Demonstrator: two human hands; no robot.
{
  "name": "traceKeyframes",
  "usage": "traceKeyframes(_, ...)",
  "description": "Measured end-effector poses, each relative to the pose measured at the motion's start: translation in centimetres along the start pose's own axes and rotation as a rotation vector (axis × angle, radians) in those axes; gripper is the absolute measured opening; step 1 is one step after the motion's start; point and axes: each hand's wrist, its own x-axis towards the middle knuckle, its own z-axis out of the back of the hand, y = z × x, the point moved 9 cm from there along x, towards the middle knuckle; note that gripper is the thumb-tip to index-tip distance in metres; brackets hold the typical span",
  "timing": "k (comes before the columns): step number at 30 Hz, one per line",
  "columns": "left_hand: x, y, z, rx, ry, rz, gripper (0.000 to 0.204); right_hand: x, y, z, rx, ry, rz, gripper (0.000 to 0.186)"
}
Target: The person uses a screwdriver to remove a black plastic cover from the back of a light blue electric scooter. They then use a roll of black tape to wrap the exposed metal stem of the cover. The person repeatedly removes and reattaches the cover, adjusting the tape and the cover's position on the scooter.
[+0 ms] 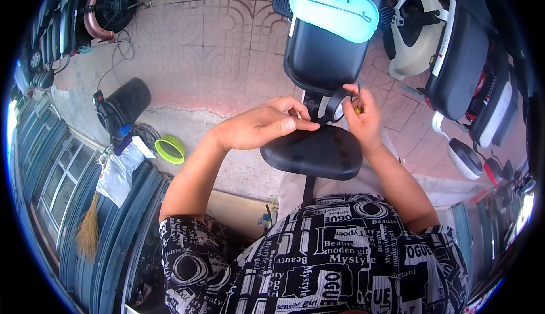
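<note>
Below the centre, a padded black backrest point(315, 158) sits on a dark post, behind a long black seat point(323, 58). My right hand point(363, 118) is closed on a roll of black tape point(335, 103), beside a small yellow-and-metal item I cannot make out clearly. My left hand point(261, 125) reaches over the backrest, index finger stretched out and other fingers bent apart, touching near a dark strip by the post. On the seat's far end lies a light-blue oval lid or tray point(335, 13) with a long hooked rod and small dark pieces on it.
Parked scooters point(454, 76) line the right, others point(102, 7) the upper left. Left of me are a dark cylinder point(133, 98), coiled hose, a yellow-green bowl point(170, 146), a white bag point(119, 175), a straw broom point(88, 229) and blue-grey metal-framed panels point(51, 183).
</note>
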Motion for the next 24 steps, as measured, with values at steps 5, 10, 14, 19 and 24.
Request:
traceKeyframes(5, 0.3, 0.0, -0.2, 0.066, 0.028, 0.037, 0.060, -0.1, -0.6, 0.1, -0.011, 0.003, -0.004, 0.024)
traceKeyframes(10, 0.9, 0.2, -0.3, 0.087, 0.048, 0.069, 0.060, -0.2, -0.7, 0.1, -0.058, -0.004, 0.000, 0.024)
traceKeyframes(14, 1.2, 0.6, -0.7, 0.072, 0.087, 0.104, 0.063, -0.5, -1.8, 0.0, -0.039, 0.013, -0.041, 0.024)
traceKeyframes(19, 1.5, 0.8, -1.0, 0.042, 0.144, 0.148, 0.065, -0.7, -2.1, -0.1, -0.045, 0.036, -0.083, 0.024)
traceKeyframes(24, 1.7, 1.4, -1.2, 0.062, 0.180, 0.209, 0.065, -0.9, -2.2, -0.4, -0.039, 0.039, -0.052, 0.025)
